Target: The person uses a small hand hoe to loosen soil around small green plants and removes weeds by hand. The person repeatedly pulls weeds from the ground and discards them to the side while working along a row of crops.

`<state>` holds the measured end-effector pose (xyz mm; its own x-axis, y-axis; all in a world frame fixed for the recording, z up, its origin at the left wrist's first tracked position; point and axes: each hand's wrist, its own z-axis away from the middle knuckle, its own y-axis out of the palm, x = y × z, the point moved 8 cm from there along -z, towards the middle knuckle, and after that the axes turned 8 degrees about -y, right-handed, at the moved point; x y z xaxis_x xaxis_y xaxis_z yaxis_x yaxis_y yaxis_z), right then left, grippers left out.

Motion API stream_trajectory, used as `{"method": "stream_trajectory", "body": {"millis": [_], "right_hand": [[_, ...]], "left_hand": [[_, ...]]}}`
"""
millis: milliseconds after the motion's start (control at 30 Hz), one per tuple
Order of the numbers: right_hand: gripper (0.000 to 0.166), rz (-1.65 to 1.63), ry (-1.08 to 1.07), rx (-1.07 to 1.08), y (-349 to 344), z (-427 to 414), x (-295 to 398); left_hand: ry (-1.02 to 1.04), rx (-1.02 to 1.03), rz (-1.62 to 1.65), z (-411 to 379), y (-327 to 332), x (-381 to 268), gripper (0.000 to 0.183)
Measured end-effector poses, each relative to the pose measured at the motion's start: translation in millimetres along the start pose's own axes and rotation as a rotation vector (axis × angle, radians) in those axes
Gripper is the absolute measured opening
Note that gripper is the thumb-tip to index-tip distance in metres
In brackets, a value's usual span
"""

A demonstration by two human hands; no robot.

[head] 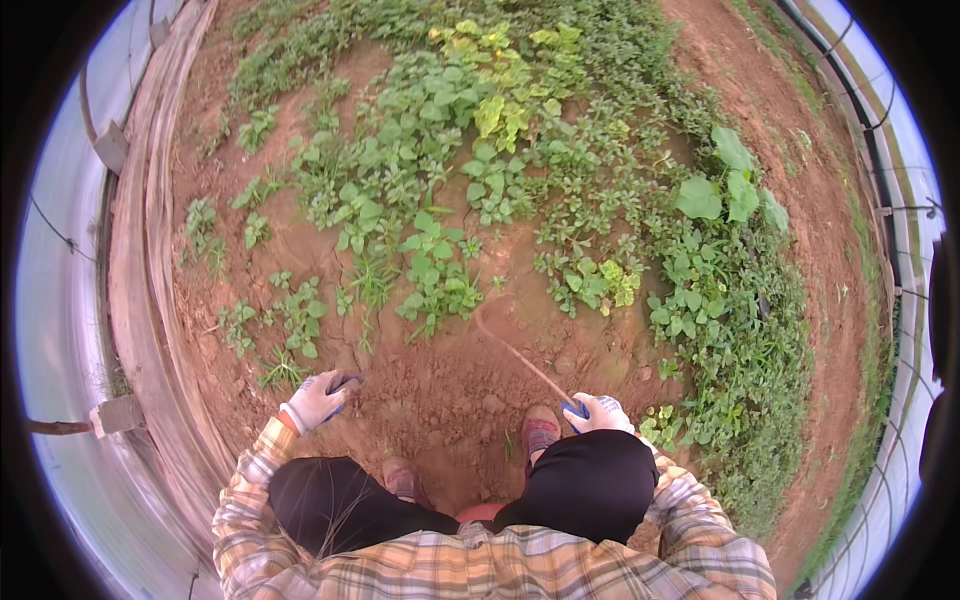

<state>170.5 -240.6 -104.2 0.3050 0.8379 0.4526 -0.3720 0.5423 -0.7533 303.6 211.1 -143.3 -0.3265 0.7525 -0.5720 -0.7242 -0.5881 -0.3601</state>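
My right hand [598, 412], in a white glove with a blue palm, is closed around the end of a thin, rusty-brown tool [529, 365]. Its shaft runs up and left to a curved end lying at the bare soil near the weeds; the exact kind of tool cannot be told. My left hand [321, 397], gloved alike, hovers over the soil at the left with its fingers curled; whether anything small lies in them is not clear. Leafy green weeds [435, 262] grow just beyond the tool's curved end.
Low weeds cover the ground ahead and right, with yellowing leaves [502, 120] and a large-leaved plant [701, 198]. Folded sheeting [142, 300] and a block [118, 416] line the left edge by a plastic wall. My shoes [540, 429] stand on loose soil.
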Motion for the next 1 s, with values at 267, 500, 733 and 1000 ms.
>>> {"method": "stream_trajectory", "body": {"millis": [267,500,733,1000], "right_hand": [[0.032,-0.284,-0.143,-0.092,31,23,-36],[0.034,-0.451,-0.107,-0.12,27,58,-58],[0.032,-0.59,-0.095,-0.272,51,64,-77],[0.025,-0.744,0.148,-0.479,41,95,-121]], "left_hand": [[0.058,-0.177,-0.405,12,18,-29,0.035],[-0.012,0.076,-0.536,87,77,-62,0.037],[0.101,0.048,-0.626,134,94,-120,0.036],[0.254,-0.111,-0.723,110,62,-159,0.038]]}}
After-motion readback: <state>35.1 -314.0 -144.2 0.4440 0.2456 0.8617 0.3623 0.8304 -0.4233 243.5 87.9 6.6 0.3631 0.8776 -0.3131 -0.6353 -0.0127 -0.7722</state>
